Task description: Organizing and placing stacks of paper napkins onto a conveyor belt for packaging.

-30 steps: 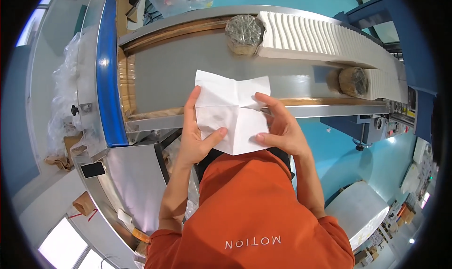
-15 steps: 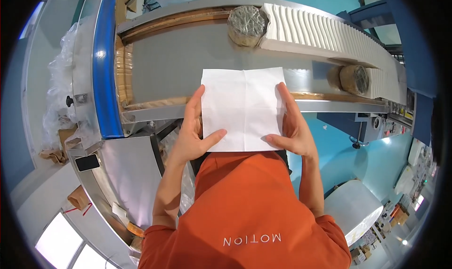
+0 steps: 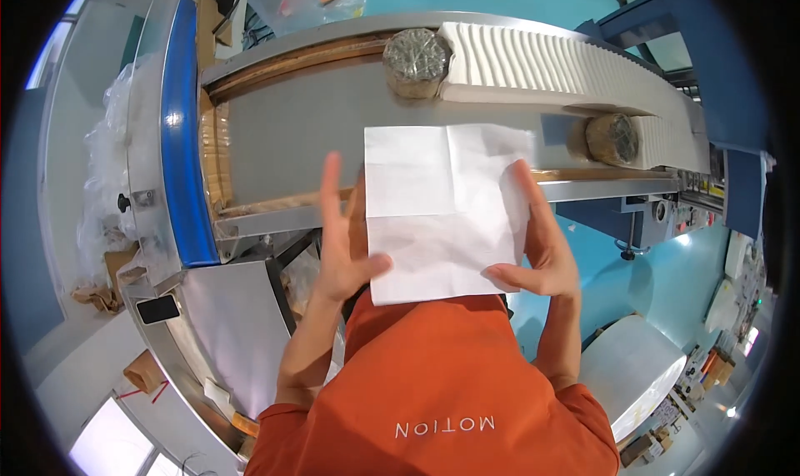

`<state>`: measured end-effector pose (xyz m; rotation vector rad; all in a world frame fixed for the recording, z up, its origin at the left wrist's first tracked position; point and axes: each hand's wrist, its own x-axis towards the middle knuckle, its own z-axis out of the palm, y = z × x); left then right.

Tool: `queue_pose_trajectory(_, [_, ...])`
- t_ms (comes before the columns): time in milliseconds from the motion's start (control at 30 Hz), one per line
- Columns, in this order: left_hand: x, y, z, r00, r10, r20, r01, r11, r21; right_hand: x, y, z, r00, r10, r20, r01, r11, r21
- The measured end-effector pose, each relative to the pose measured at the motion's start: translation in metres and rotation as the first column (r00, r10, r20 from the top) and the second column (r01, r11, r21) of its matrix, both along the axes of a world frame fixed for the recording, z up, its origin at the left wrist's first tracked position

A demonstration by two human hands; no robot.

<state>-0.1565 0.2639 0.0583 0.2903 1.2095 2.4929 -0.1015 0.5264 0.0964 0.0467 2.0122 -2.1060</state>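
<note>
A square white paper napkin (image 3: 417,176), marked by fold creases, is held spread in front of my orange shirt. My right hand (image 3: 550,251) grips its right edge, with the thumb on the front and the fingers along the side and behind. At the lower left edge, the thumb of my left hand (image 3: 342,251) rests on the napkin's front. The left index finger stands away from the sheet, while other left fingers are partly hidden behind it. Beyond, a long row of white folded napkins (image 3: 533,64) lies on the grey metal table (image 3: 292,118).
Two round, film-wrapped blocks, one grey (image 3: 417,64) and one brown (image 3: 612,139), stand against the ends of the napkin rows. A blue strip (image 3: 179,134) borders the table's left end. A dark phone (image 3: 158,309) lies at lower left. A large white roll (image 3: 633,372) is at lower right.
The napkin has shifted right and nearer to me, and more of its sheet and a crosswise crease now show. My left index finger has come away from its edge.
</note>
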Motion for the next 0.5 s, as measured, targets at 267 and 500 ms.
queue_pose_trajectory(267, [-0.047,0.069,0.002,0.822,-0.414,0.392,0.321,0.904,0.282,-0.034,0.059,0.011,0.955,-0.193,-0.226,0.189,0.981,-0.037])
queue_pose_trajectory(500, [-0.039,0.111,0.015,0.874,-0.247,0.419,0.120,0.944,0.306,-0.014,0.004,-0.027,0.805,-0.574,0.148,0.572,0.687,-0.449])
